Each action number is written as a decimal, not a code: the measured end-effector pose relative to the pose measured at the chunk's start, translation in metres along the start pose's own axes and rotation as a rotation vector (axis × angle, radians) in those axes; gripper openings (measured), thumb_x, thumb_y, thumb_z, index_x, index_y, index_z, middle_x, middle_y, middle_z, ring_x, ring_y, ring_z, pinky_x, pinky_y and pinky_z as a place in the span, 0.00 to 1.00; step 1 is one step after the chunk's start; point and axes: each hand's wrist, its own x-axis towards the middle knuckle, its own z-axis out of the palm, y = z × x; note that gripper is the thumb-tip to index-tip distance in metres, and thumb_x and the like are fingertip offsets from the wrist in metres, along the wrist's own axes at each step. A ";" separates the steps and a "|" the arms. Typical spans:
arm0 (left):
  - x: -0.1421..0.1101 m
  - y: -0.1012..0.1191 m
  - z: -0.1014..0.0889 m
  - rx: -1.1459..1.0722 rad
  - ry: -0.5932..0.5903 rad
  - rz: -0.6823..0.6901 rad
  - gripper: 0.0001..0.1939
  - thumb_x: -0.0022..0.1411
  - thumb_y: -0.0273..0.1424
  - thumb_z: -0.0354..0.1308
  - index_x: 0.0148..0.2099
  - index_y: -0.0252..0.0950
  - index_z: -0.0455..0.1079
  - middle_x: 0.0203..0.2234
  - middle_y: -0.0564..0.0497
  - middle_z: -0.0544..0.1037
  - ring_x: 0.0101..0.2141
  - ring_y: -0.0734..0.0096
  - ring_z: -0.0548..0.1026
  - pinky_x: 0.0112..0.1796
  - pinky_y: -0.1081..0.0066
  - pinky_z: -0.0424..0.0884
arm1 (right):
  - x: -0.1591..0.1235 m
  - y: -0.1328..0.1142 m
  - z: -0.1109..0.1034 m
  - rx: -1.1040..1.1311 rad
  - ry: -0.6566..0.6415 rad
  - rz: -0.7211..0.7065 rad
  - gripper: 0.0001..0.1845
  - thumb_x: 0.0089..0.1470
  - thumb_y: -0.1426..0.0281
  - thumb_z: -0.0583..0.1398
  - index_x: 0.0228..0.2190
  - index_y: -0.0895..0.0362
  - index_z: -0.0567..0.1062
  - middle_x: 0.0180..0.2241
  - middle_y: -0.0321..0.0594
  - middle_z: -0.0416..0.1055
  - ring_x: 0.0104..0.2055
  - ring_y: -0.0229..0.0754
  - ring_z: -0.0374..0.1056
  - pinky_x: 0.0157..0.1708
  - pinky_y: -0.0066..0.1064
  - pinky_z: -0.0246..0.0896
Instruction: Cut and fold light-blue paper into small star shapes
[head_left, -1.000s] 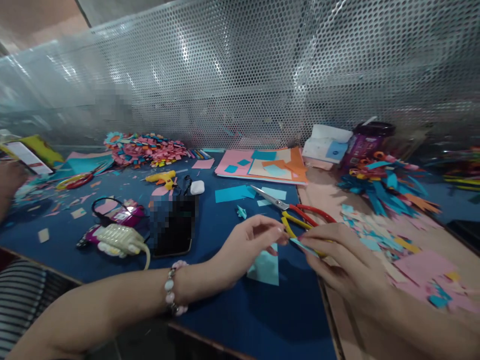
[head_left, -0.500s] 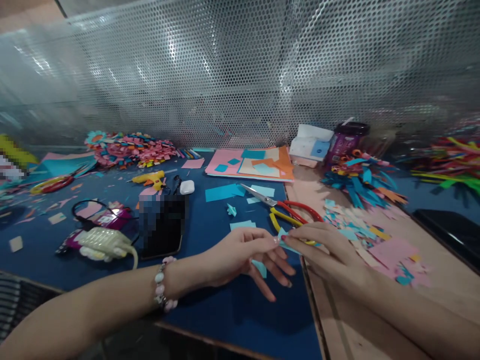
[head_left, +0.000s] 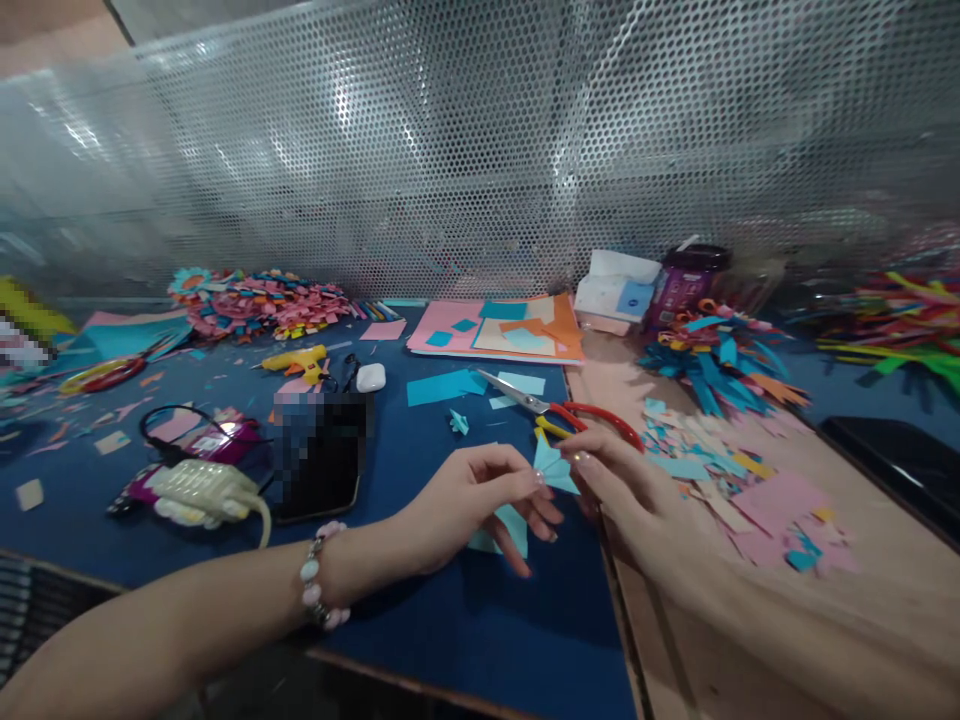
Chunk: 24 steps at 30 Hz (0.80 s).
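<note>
Blue tabletop (head_left: pixel 409 455) is lying beneath the left hand (head_left: pixel 480 490) and right hand (head_left: pixel 634 490), which are pinching folded pale-blue paper (head_left: pixel 552 465) between them, near scissors (head_left: pixel 526 399); uneven pulling could tear its creases.

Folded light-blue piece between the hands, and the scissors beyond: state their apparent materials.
The folded piece looks like matte paper: thin edges, visible fold lines. The scissors have shiny, silvery blades, likely metal; the smooth red handle suggests plastic.
</note>
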 end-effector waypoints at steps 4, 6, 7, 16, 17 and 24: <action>-0.001 -0.002 0.000 0.049 -0.023 0.002 0.15 0.55 0.40 0.59 0.32 0.31 0.67 0.30 0.44 0.76 0.29 0.67 0.76 0.21 0.71 0.74 | -0.001 -0.005 0.005 0.134 -0.115 0.066 0.11 0.57 0.61 0.55 0.30 0.56 0.69 0.25 0.34 0.65 0.27 0.34 0.63 0.25 0.24 0.60; -0.001 -0.003 0.000 0.070 -0.042 0.000 0.15 0.55 0.40 0.59 0.32 0.30 0.67 0.29 0.44 0.76 0.29 0.67 0.76 0.21 0.71 0.74 | -0.001 -0.004 0.005 0.197 -0.135 0.082 0.11 0.56 0.62 0.56 0.27 0.57 0.69 0.25 0.33 0.62 0.25 0.32 0.60 0.23 0.24 0.58; -0.001 -0.003 0.000 0.078 -0.054 -0.003 0.15 0.55 0.39 0.59 0.33 0.30 0.67 0.29 0.44 0.76 0.29 0.68 0.75 0.21 0.71 0.74 | -0.001 -0.004 0.005 0.226 -0.140 0.093 0.12 0.56 0.62 0.57 0.26 0.57 0.68 0.25 0.33 0.62 0.24 0.32 0.59 0.22 0.24 0.57; -0.003 0.000 0.000 0.175 -0.073 -0.056 0.14 0.54 0.39 0.60 0.31 0.31 0.68 0.25 0.47 0.76 0.23 0.74 0.74 0.25 0.74 0.72 | -0.002 -0.006 0.007 0.248 -0.182 0.134 0.12 0.54 0.62 0.58 0.25 0.57 0.68 0.24 0.33 0.62 0.25 0.32 0.59 0.22 0.24 0.57; -0.002 0.001 -0.001 0.186 -0.058 -0.057 0.14 0.54 0.39 0.60 0.30 0.31 0.68 0.24 0.48 0.76 0.22 0.75 0.74 0.24 0.75 0.71 | -0.002 -0.006 0.007 0.218 -0.167 0.111 0.13 0.55 0.62 0.57 0.24 0.57 0.67 0.24 0.34 0.62 0.25 0.32 0.59 0.22 0.24 0.57; 0.004 0.001 0.001 0.142 -0.018 -0.125 0.22 0.59 0.45 0.52 0.32 0.28 0.72 0.29 0.40 0.78 0.25 0.68 0.76 0.24 0.70 0.73 | 0.000 0.006 -0.005 -0.445 -0.019 -0.529 0.08 0.56 0.72 0.55 0.26 0.56 0.69 0.25 0.38 0.67 0.28 0.37 0.63 0.27 0.29 0.59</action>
